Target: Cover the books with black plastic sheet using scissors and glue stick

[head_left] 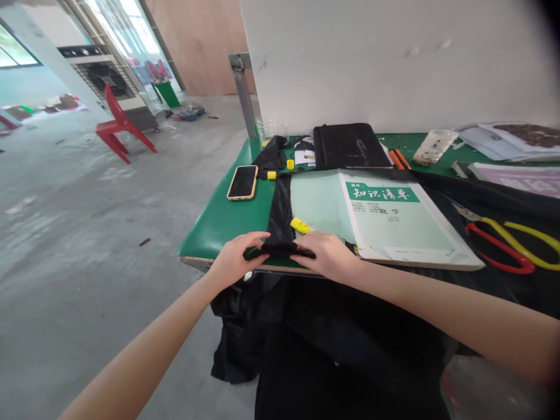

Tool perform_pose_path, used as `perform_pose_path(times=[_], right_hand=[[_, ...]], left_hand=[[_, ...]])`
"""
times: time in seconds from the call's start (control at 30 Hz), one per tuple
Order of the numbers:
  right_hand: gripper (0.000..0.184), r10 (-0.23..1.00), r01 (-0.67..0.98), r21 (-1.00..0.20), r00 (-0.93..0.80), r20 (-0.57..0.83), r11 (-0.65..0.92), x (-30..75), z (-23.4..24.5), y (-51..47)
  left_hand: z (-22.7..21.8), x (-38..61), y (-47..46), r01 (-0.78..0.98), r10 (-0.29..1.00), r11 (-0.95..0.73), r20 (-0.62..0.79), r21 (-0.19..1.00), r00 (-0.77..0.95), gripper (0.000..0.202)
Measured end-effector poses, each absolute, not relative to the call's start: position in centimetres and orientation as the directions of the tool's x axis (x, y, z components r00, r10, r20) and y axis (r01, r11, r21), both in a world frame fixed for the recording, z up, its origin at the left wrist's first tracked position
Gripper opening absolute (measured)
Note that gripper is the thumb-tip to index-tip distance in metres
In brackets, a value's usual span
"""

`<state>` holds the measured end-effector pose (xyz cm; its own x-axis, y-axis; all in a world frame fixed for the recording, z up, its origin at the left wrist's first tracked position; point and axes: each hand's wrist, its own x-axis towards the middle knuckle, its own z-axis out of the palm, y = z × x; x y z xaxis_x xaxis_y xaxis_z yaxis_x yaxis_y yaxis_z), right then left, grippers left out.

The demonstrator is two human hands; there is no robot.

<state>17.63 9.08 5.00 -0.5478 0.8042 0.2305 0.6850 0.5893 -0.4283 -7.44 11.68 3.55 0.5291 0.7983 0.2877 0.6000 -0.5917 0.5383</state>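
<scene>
At the table's front edge, my left hand [236, 256] pinches the folded end of a strip of black fabric [279, 213] between thumb and fingers. My right hand [328, 254] grips the same fold a little to the right. A yellow glue stick [301, 226] pokes out just above my right fingers; whether they also hold it I cannot tell. Beside that hand lies a book [394, 216] with a green and white cover, its pale green flap [317, 198] spread to the left over the fabric. More black fabric hangs below the edge.
A phone [242, 182] lies on the green tabletop [214, 227] at the left. Yellow caps [272, 175], a black notebook [347, 146] and orange pens [399, 158] are behind the book. Scissors [510, 242] with red and yellow handles lie right. A red chair [122, 125] stands on the floor.
</scene>
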Motion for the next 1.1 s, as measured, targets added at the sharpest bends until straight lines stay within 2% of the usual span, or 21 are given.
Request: perform_pose_path(times=[0.13, 0.27, 0.33, 0.47, 0.67, 0.93, 1.1], right_hand=[[0.015, 0.876, 0.711, -0.513, -0.416, 0.244, 0.481, 17.4, 4.9, 9.1], [0.018, 0.918, 0.702, -0.596, -0.346, 0.194, 0.390, 17.2, 5.3, 9.5], [0.021, 0.934, 0.725, -0.596, -0.326, 0.146, 0.346, 17.0, 5.7, 9.7], [0.029, 0.951, 0.794, -0.529, -0.294, 0.094, 0.298, 16.6, 6.3, 10.0], [0.037, 0.962, 0.835, -0.499, -0.274, -0.008, 0.234, 16.1, 7.6, 10.6], [0.036, 0.940, 0.896, -0.371, -0.312, -0.136, 0.243, 15.3, 9.1, 11.5], [0.034, 0.927, 0.926, -0.247, -0.332, -0.176, 0.285, 15.3, 9.3, 12.7]], left_hand=[[3.8, -6.9, 11.8, 0.605, 0.844, -0.518, 0.247, 0.605, 0.476, 0.042], [3.9, -6.2, 11.8, 0.651, 0.865, -0.495, 0.256, 0.575, 0.432, 0.039], [4.0, -5.9, 11.8, 0.671, 0.880, -0.470, 0.242, 0.573, 0.409, 0.037], [4.2, -5.4, 11.7, 0.693, 0.897, -0.435, 0.214, 0.575, 0.386, 0.034], [3.7, -4.9, 11.5, 0.718, 0.886, -0.463, 0.239, 0.520, 0.398, 0.031], [2.5, -4.1, 10.7, 0.771, 0.851, -0.505, 0.373, 0.388, 0.370, 0.035], [2.3, -3.7, 10.2, 0.823, 0.859, -0.453, 0.415, 0.343, 0.300, 0.035]])
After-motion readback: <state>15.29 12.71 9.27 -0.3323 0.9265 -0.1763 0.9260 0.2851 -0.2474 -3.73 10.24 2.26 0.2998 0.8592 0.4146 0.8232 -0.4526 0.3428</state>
